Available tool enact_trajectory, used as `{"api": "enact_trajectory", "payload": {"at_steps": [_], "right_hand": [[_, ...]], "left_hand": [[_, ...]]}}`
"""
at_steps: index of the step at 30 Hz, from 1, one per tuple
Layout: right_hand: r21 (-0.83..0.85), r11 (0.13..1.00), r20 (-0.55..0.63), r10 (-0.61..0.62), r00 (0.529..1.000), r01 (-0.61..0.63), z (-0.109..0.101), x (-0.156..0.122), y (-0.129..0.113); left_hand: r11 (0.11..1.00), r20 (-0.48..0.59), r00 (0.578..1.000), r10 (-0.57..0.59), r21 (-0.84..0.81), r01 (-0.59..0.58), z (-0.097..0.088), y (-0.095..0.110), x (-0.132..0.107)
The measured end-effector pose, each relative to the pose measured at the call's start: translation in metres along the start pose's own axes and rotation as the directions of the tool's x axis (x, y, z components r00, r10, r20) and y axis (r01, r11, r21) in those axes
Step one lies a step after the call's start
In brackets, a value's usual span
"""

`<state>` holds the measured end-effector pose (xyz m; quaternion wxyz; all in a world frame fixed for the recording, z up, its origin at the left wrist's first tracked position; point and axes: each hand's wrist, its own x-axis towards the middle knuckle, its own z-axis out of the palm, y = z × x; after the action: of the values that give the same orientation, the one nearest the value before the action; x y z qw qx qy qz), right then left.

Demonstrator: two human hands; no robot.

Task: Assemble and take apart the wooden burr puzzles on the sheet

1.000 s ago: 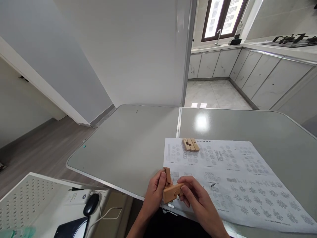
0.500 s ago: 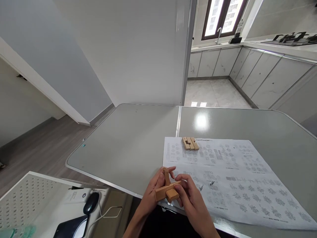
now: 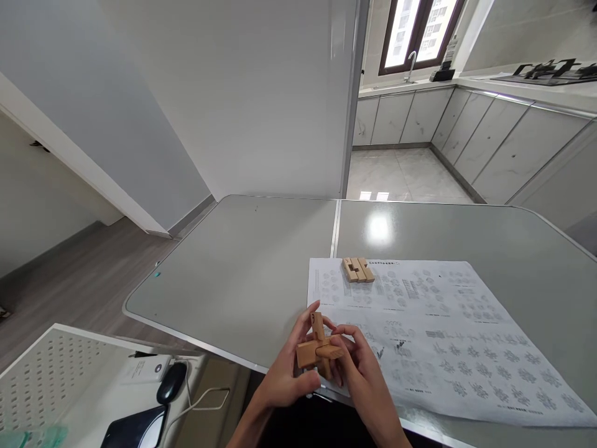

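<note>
Condition found: partly joined. A burr-puzzle cluster (image 3: 306, 354) of wooden bars set crosswise is between the two hands, over the near edge of the bench (image 3: 252, 267). The left hand (image 3: 285, 372) cradles it from the left, thumb and forefinger spread well apart; the right hand (image 3: 362, 372) pinches its right side between thumb and forefinger. Bar count and seating of the notches cannot be confirmed, as the fingers cover part of the joint. Outstanding: three notched wooden bars (image 3: 359, 277) lie side by side beyond the fingers, on the printed diagram sheet (image 3: 420, 317), apart from the cluster. Joining is judged roughly midway, these three being unplaced.
</note>
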<state>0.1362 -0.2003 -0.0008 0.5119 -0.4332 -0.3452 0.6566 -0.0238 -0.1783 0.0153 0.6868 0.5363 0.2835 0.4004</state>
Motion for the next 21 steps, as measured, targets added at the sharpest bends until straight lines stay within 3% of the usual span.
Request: {"api": "enact_trajectory", "payload": {"at_steps": [9,12,17,21], "right_hand": [[0.009,0.999,0.043,0.045,0.998,-0.045,-0.005,0.001,-0.011],[0.032,0.997,0.053,0.075,0.996,-0.077,-0.006,0.000,-0.014],[0.072,0.991,0.060,0.109,0.992,-0.113,-0.008,-0.001,-0.015],[0.081,0.990,0.060,0.112,0.992,-0.117,-0.010,0.000,-0.012]], "left_hand": [[0.999,-0.032,0.998,-0.047,0.020,0.047,0.003,-0.001,-0.001],[0.995,-0.091,0.994,-0.067,0.074,0.074,0.003,-0.004,0.000],[0.944,-0.230,0.967,0.110,0.329,-0.029,0.003,-0.013,0.001],[0.858,-0.250,0.940,0.231,0.507,-0.076,0.004,-0.016,0.001]]}}
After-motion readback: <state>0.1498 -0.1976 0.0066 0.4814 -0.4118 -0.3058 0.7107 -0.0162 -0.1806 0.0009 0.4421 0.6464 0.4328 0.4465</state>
